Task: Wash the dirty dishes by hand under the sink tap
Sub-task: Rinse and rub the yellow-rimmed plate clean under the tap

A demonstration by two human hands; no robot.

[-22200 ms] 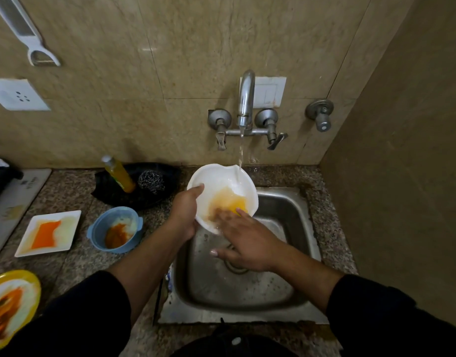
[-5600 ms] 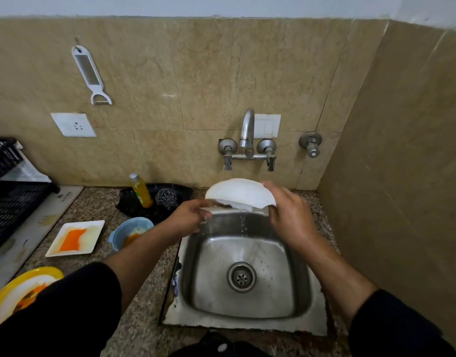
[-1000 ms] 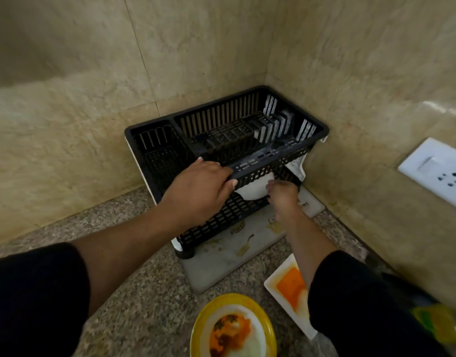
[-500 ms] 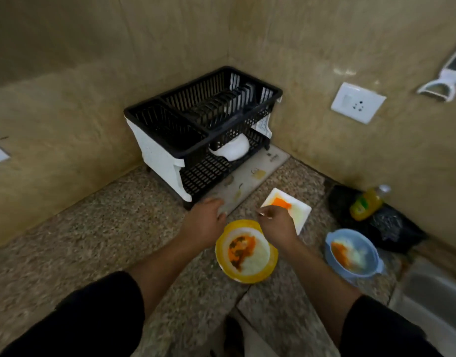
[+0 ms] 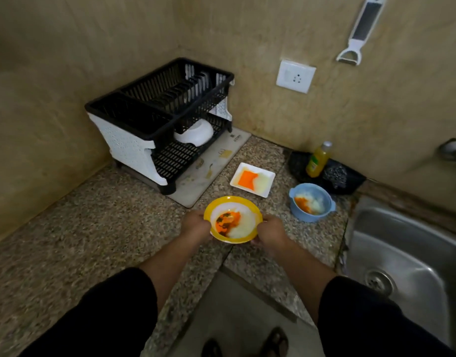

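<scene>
A yellow-rimmed plate [image 5: 247, 205] smeared with orange and dark food is held over the granite counter [image 5: 98, 233]. My left hand [image 5: 196, 226] grips its left edge and my right hand [image 5: 269, 231] grips its right edge. A white square plate [image 5: 266, 180] with orange residue and a blue bowl [image 5: 311, 216] with food remains sit on the counter behind it. A clean white bowl [image 5: 196, 134] lies on the lower shelf of the black dish rack [image 5: 154, 109]. The steel sink [image 5: 407, 253] is at the right, its tap mostly out of frame.
A yellow soap bottle [image 5: 318, 159] and a steel scrubber [image 5: 335, 172] lie in a black tray by the wall. A drying mat [image 5: 221, 161] lies under the rack. A socket [image 5: 296, 76] and a peeler [image 5: 358, 32] hang on the wall.
Both hands left the rack after setting the white bowl on its lower shelf, came down to the yellow plate and now hold it by both edges. My view has swung right toward the sink.
</scene>
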